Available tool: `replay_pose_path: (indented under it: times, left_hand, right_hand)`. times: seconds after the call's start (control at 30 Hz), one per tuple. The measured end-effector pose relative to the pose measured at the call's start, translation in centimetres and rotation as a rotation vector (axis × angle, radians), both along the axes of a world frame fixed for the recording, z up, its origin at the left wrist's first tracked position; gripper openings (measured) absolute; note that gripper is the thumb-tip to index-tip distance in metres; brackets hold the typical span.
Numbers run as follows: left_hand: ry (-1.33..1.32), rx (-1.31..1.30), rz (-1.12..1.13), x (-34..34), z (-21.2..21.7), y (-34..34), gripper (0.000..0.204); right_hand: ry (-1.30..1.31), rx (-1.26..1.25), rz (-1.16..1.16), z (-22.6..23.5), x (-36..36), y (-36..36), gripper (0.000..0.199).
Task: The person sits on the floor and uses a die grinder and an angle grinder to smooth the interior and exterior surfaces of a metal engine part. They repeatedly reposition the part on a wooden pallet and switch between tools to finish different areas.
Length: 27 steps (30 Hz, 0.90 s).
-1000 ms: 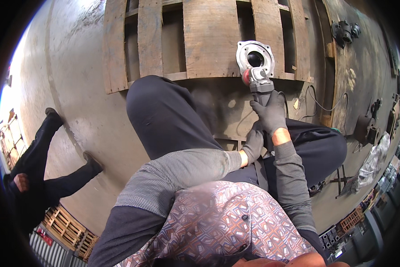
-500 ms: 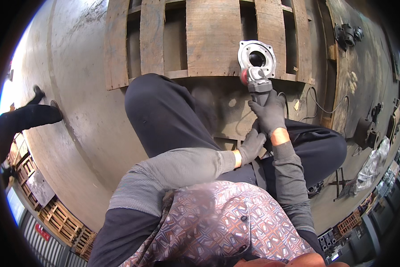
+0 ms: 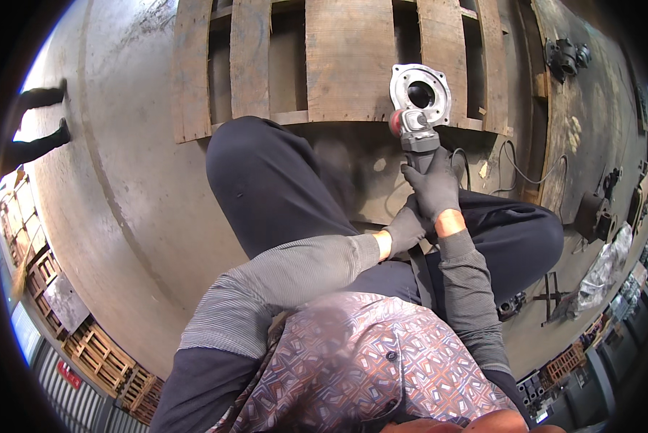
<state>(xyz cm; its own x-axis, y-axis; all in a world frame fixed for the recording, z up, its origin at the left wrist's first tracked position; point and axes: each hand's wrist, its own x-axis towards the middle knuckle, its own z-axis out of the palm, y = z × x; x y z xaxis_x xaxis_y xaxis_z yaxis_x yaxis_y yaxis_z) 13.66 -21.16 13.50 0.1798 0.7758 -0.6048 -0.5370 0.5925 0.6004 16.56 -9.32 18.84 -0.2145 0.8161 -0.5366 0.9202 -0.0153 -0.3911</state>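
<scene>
Wooden pallet [image 3: 338,65] bears a flange [image 3: 419,90]; grinder [image 3: 417,137] body hidden by right hand [image 3: 433,189].

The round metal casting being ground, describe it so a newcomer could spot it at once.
Find the wooden pallet on the concrete floor ahead of the seated person. On its near right edge lies the metal casting, at the tip of the grinder held in both gloved hands. It is pale silver, with a dark round hole.

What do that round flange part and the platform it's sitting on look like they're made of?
Flange part: pale grey, matte, with bolt holes around a central bore, so probably cast metal, perhaps aluminium. Pallet: bare, weathered wood, with visible grain and gaps between planks.
</scene>
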Motion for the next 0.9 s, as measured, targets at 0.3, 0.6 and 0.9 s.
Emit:
replay_pose_path:
  times: [0.3,0.6,0.9]
  left_hand:
    - [0.451,0.294,-0.193,1.1,-1.1,0.4,0.065]
    - [0.365,0.233,-0.105,-0.7,0.9,1.1,0.051]
    - [0.257,0.194,-0.091,0.4,0.8,1.8,0.051]
  right_hand:
    - [-0.002,0.073,0.043,0.2,0.0,0.8,0.07]
    - [0.044,0.07,0.059,-0.2,-1.1,1.7,0.07]
    - [-0.027,0.005,0.044,0.7,-0.3,2.1,0.072]
